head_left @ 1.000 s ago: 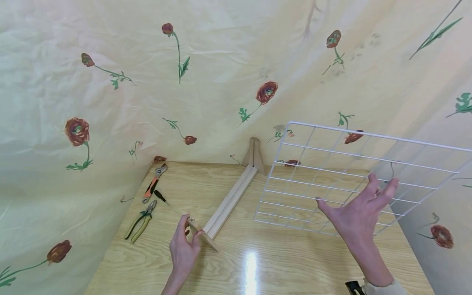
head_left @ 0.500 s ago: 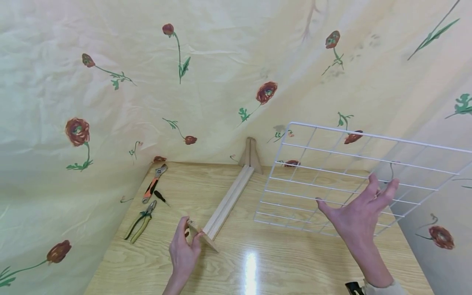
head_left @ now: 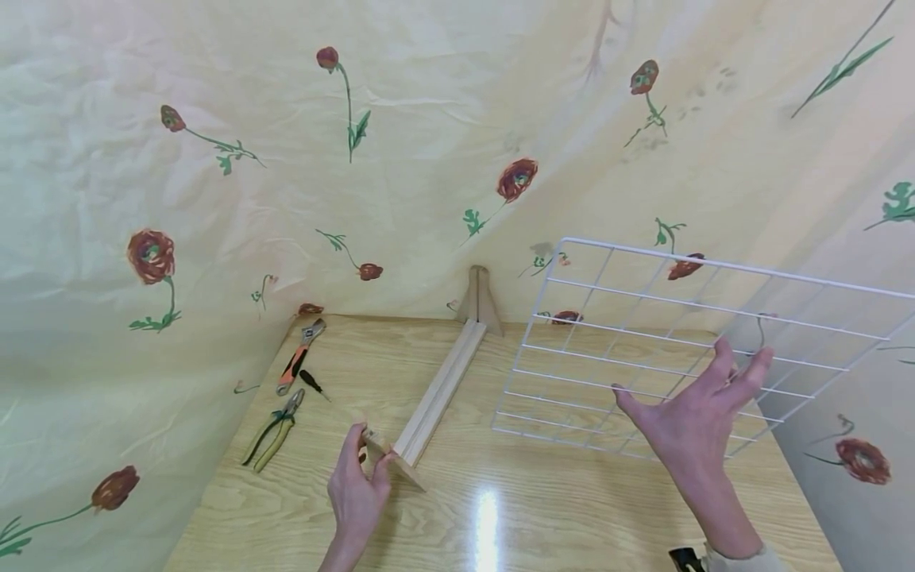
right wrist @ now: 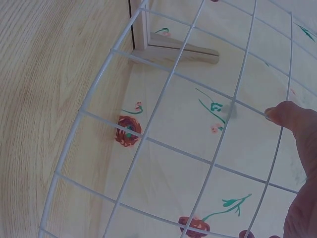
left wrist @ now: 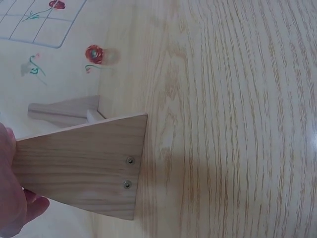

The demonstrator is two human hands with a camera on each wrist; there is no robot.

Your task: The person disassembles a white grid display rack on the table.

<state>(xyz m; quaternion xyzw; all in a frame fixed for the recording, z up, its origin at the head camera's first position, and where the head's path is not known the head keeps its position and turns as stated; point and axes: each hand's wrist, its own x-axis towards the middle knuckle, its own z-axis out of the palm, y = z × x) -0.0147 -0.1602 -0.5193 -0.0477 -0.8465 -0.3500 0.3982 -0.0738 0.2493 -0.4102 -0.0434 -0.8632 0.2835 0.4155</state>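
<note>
A wooden stand lies across the table, made of a long grooved bar (head_left: 443, 389) with a tapered end piece at each end. My left hand (head_left: 355, 485) pinches the top of the near end piece (left wrist: 84, 166), whose outer face carries two metal screw heads (left wrist: 130, 160). The far end piece (head_left: 480, 302) stands upright close to the wall. Over on the right, my right hand (head_left: 693, 405) holds a white wire grid (head_left: 593, 345) tilted above the table. Its thumb (right wrist: 287, 115) lies against the wires, with fingers spread and partly through the grid.
Along the table's left side lie an adjustable wrench (head_left: 299, 357) with orange and black handle, a small black screwdriver (head_left: 311, 381) and yellow-green pliers (head_left: 275, 429). A flower-patterned cloth (head_left: 415, 159) covers the walls around the wooden table (head_left: 557, 508).
The stand's far end has swung a little to the left, while its near end stays in my left hand. My right hand and the wire grid have hardly moved.
</note>
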